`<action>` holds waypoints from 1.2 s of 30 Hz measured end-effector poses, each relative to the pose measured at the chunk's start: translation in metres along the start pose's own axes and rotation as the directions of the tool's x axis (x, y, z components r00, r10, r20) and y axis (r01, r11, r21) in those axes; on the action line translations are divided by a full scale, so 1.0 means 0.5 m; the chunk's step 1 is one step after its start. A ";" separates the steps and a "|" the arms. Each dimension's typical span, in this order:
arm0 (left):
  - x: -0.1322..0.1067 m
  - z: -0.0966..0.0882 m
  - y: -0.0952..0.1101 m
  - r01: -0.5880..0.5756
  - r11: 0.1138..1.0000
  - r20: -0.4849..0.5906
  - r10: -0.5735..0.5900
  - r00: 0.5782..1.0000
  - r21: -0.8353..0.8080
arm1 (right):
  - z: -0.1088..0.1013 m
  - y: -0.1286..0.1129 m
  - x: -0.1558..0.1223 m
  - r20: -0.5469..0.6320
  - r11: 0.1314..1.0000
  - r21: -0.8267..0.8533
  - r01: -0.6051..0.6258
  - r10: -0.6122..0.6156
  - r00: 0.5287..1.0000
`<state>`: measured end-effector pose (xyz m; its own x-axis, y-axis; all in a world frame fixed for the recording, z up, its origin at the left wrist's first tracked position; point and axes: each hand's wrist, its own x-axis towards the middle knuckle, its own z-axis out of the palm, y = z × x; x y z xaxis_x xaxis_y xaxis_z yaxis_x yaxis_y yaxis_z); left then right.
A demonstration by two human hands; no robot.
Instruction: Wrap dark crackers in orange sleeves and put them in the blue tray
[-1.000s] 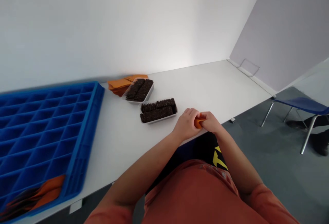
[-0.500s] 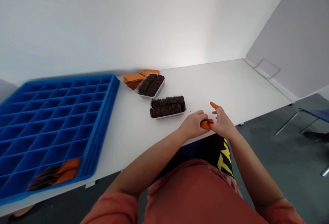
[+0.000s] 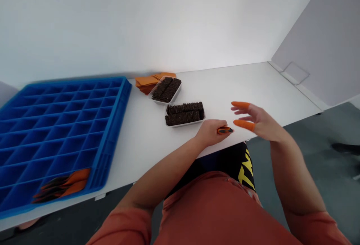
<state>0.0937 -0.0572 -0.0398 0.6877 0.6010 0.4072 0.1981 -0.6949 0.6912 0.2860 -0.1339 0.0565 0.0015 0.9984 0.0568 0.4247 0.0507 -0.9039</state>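
Clock read from left hand. Left hand [image 3: 209, 131] at table's [image 3: 233, 83] near edge, fingers curled tight round folded orange piece [image 3: 224, 129], dark-lined end poking out toward 3. Good hold probably means light, even pressure: fold aligned, end unpinched, dark lining uncreased. Right hand [image 3: 261, 123] at 3, near but off the piece; thumb and index spread wide, both in orange finger covers [image 3: 244, 125], tips pointing to 9. Open gap looks handy for squaring that end without crushing. Wrist raised, forearm coming up from 5. At 10, clear box [image 3: 185, 125] of dark flat pieces [image 3: 184, 116]; beyond, second box [image 3: 176, 95], then orange stack [image 3: 144, 83]. At 9, well apart, blue divided tray [image 3: 126, 91].
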 end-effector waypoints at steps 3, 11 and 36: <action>-0.001 0.007 0.000 0.007 1.000 0.036 -0.008 0.999 0.023 | 0.002 -0.029 0.054 -0.011 0.958 -0.170 0.233 -0.238 0.971; 0.003 0.007 -0.004 0.108 0.994 0.134 -0.108 0.985 0.004 | 0.144 -0.040 0.233 0.596 0.356 -0.681 0.640 -0.238 0.767; 0.013 -0.004 0.003 0.124 0.982 0.172 -0.148 0.974 0.142 | 0.128 0.007 0.252 0.653 0.019 -0.679 0.734 -0.441 0.615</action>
<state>0.0967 -0.0535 -0.0350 0.7610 0.6199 0.1915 0.3788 -0.6641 0.6446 0.2298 -0.0061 0.0332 -0.7779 0.6086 0.1568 0.6236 0.7166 0.3124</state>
